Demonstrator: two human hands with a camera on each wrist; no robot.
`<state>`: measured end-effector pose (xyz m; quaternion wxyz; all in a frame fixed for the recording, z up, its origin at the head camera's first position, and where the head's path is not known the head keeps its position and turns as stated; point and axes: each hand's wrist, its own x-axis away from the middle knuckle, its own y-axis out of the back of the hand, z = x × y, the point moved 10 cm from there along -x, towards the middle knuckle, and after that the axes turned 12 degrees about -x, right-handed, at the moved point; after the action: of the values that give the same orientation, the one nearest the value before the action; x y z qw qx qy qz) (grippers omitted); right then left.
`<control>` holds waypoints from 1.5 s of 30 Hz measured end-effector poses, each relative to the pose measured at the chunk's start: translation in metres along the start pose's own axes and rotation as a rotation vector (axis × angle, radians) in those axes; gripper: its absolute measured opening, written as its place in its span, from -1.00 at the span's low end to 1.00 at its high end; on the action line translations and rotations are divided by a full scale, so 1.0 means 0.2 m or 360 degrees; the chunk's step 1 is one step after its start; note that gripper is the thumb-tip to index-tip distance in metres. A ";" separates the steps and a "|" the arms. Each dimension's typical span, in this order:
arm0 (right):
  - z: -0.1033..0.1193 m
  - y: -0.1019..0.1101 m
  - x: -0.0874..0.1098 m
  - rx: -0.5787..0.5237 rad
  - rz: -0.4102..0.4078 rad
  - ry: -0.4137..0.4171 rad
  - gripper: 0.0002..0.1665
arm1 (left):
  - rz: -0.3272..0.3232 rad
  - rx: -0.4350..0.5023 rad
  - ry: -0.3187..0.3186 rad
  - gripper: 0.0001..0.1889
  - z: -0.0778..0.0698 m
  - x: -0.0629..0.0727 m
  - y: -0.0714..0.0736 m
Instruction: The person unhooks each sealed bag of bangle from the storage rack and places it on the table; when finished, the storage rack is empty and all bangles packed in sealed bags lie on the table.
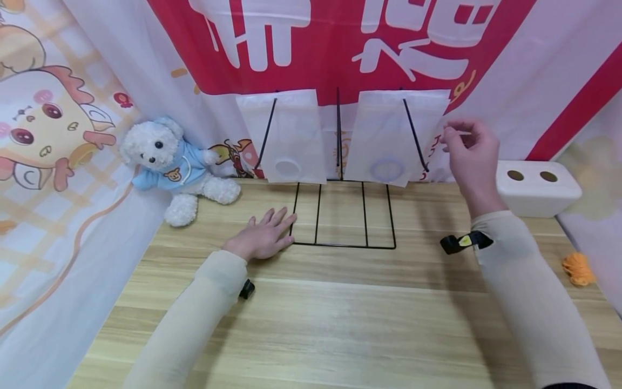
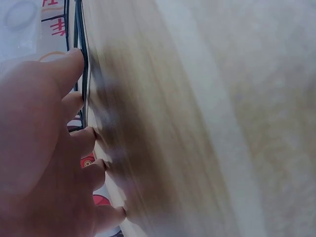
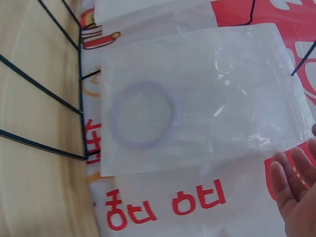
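A black wire rack (image 1: 356,246) stands on the wooden table with its base toward me. Two translucent plastic bags hang on its upright hooks. The left bag (image 1: 296,135) has a whitish ring low inside it, and the right bag (image 3: 222,98) a pale purple ring. My left hand (image 1: 264,235) rests spread on the table, fingers touching the left front of the rack's base. Beside the right bag's edge, my right hand (image 1: 471,156) is raised with loosely bent fingers (image 3: 284,185). Nothing shows between them.
A white plush dog (image 1: 180,167) in a blue hoodie sits on the left. To the right are a white box with two round holes (image 1: 536,192) and an orange yarn bundle (image 1: 578,269). Printed cloth (image 1: 340,48) hangs behind the rack.
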<state>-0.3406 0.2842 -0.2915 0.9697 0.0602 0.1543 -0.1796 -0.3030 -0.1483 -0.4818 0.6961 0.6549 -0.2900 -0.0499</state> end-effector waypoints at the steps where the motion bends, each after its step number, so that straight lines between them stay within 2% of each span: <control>1: 0.01 0.00 -0.01 0.0007 -0.0004 -0.0008 -0.59 | 0.0001 0.0002 -0.0001 -0.29 0.00 0.00 0.00; 6: 0.02 -0.02 -0.07 -0.0063 -0.0006 -0.0112 -0.55 | 0.0004 0.0013 -0.0001 -0.28 0.00 0.00 0.00; 10: -0.01 -0.03 -0.10 -0.0148 -0.0016 -0.0189 -0.57 | 0.0004 0.0026 -0.0001 -0.28 0.00 0.00 0.00; 16: -0.06 -0.05 -0.12 -0.0172 -0.0023 -0.0256 -0.55 | 0.0003 0.0029 -0.0009 -0.28 0.00 0.00 0.00; 25: -0.08 -0.05 -0.12 -0.0353 -0.0019 -0.0302 -0.53 | 0.0010 0.0035 -0.0009 -0.28 0.00 0.01 -0.01; 35: -0.08 -0.04 -0.12 -0.0575 -0.0072 -0.0374 -0.49 | 0.0006 0.0035 -0.0004 -0.27 0.00 0.00 0.00; 45: -0.05 -0.04 -0.14 -0.0657 -0.0058 -0.0319 -0.41 | 0.0002 0.0036 -0.0002 -0.27 0.00 0.00 0.00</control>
<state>-0.3709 0.2872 -0.2928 0.9685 -0.1604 0.0918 -0.1667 -0.3030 -0.1482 -0.4823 0.6885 0.6625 -0.2914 -0.0465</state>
